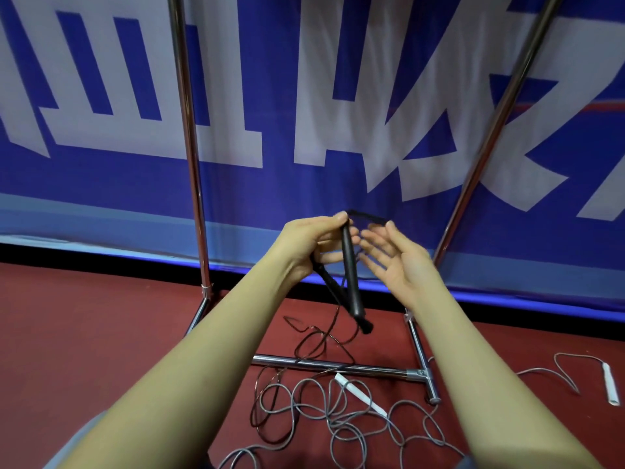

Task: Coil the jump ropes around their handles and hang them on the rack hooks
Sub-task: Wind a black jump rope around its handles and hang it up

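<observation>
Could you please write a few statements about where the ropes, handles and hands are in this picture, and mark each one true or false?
1. The left hand holds the black handles. True.
2. The right hand grips a white handle. False: it is open and holds nothing.
3. A grey rope lies tangled on the red floor. True.
4. Both white handles hang on the rack. False: one white handle and the other white handle lie on the floor.
5. The black rope trails to the floor. True.
</observation>
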